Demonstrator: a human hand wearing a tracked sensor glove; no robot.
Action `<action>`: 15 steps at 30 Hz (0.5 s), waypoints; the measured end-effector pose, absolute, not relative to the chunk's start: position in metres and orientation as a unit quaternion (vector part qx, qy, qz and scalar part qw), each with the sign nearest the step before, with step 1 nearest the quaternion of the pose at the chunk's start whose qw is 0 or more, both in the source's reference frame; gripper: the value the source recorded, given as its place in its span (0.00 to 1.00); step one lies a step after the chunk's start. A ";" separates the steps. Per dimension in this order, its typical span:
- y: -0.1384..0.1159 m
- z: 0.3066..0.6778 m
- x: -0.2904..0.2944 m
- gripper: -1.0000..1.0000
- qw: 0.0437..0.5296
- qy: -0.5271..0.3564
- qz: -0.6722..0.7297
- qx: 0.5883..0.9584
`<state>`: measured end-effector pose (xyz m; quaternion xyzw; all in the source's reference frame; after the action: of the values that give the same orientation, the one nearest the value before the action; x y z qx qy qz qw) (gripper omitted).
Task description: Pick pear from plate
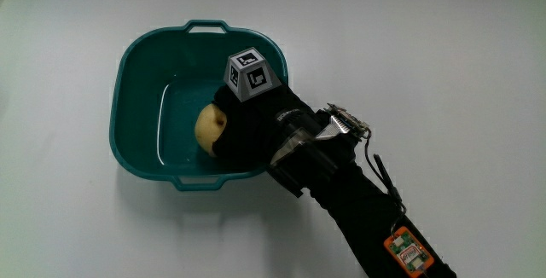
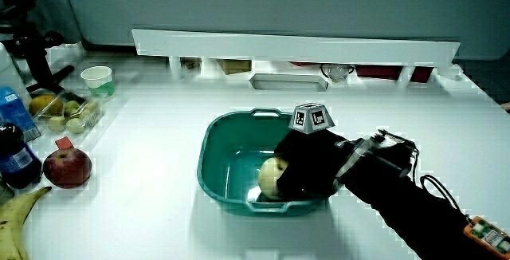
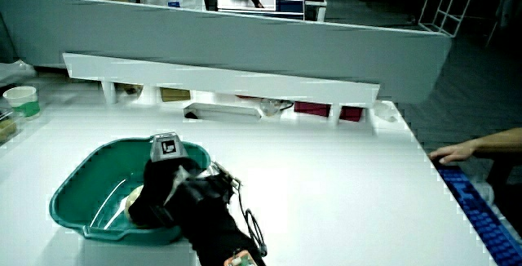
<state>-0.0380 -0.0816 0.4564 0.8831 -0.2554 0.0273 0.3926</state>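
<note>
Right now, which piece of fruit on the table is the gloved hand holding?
The pale yellow pear inside the teal basin; the hand wraps it. The red apple and banana lie apart, untouched.

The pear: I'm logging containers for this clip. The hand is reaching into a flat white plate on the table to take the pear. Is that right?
Not quite. The hand does reach in at the pear, but the container is a teal basin with raised walls and handles, not a flat white plate. The main view shows this, and both side views show its depth.
</note>
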 end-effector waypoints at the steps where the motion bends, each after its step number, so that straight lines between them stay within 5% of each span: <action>1: -0.081 0.455 -0.038 1.00 0.397 -0.257 0.028 0.881; 15: -0.096 0.397 -0.015 1.00 0.350 -0.269 0.058 0.895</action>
<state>-0.0151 -0.0964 0.3967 0.8954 -0.2690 0.0580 0.3501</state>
